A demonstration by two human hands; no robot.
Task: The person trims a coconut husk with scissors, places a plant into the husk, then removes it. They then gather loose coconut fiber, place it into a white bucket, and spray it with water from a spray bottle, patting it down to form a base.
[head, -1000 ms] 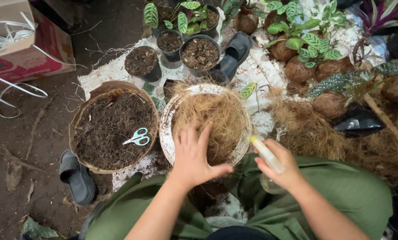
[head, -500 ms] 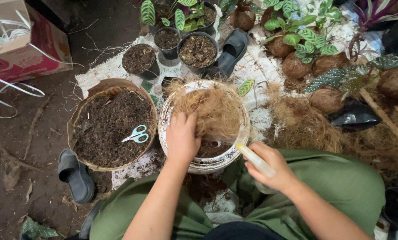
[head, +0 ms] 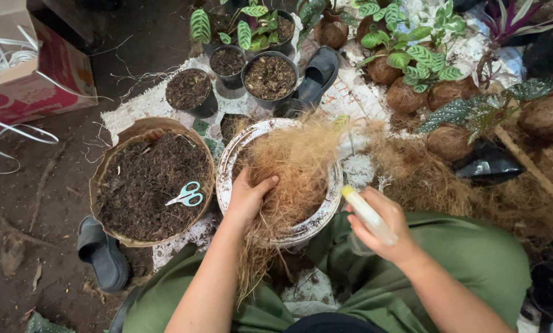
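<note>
Nearby, left hand grips coconut fibre (spilling over white bucket); right hand clasps spray bottle.

the bucket sits on the floor between the person's knees, with the coconut fibre in it and spilling over its near rim. left of it stands the basket of soil, the scissors lying on the soil. behind both stand small pots, with potted plants to the far right. a sandal lies at the near left.
</note>
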